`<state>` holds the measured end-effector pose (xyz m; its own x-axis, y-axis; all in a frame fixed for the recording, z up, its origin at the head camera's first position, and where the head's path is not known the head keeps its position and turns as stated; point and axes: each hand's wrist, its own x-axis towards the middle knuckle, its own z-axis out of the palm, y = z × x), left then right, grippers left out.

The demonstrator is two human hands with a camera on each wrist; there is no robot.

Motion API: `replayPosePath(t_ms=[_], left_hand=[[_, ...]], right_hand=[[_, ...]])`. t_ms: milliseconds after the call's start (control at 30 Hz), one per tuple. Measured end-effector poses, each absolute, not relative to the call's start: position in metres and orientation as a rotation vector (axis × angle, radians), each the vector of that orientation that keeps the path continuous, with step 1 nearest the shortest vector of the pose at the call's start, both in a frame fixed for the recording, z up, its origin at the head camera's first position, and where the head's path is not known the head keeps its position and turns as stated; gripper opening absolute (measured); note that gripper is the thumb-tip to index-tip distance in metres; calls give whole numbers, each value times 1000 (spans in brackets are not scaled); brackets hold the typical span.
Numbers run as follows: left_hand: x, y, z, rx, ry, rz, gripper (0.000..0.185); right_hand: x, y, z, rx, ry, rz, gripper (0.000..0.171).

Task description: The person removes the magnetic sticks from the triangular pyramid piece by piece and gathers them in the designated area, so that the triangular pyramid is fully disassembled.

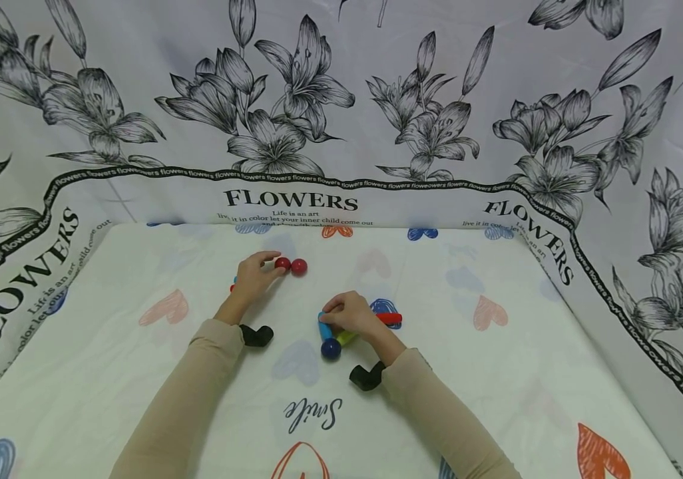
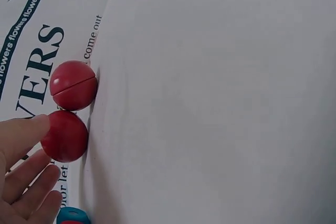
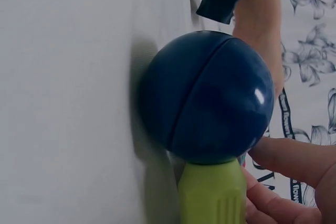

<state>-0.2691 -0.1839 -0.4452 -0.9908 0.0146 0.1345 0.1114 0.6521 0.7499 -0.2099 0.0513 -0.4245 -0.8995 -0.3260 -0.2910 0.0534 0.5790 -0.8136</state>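
Note:
Two red balls lie side by side, touching. My left hand [image 1: 253,278] pinches the left red ball [image 1: 282,265] between thumb and fingers; the other red ball [image 1: 299,267] sits just right of it. In the left wrist view the thumb presses on the nearer red ball [image 2: 65,137]. My right hand [image 1: 353,315] pinches the far end of a light blue rod [image 1: 325,330]. Its near end meets a dark blue ball [image 1: 331,349]. A yellow-green rod [image 3: 212,195] also joins that ball. A red rod [image 1: 391,319] shows beyond the right hand, its other end hidden.
Partly hidden behind the left hand, blue and red pieces [image 2: 73,215] lie on the printed white cloth [image 1: 437,412]. Black devices are worn at both wrists [image 1: 256,336]. A flower-printed curtain [image 1: 341,133] stands behind and at the sides.

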Motion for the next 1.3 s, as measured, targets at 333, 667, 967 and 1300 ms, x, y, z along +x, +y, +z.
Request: replayPosePath(t_ms=[333,667,967,1300], left_hand=[[-251,-181,-435,-135,-2636,-1296,37],[-231,-166,-436,-256,-2540,-1359,34],[-209,-153,-435,-431,-2645,-1440,34],[-190,-142,-433,-648,-2744,-1465,32]], right_hand=[[-209,56,-425,-366,2455,-1169,24],[-205,61,-419,-425,2488,-1141,23],[-202,69,-419,-571,2510,-1152,22],[-191,79,-417,-758,2463,-1146,23]])
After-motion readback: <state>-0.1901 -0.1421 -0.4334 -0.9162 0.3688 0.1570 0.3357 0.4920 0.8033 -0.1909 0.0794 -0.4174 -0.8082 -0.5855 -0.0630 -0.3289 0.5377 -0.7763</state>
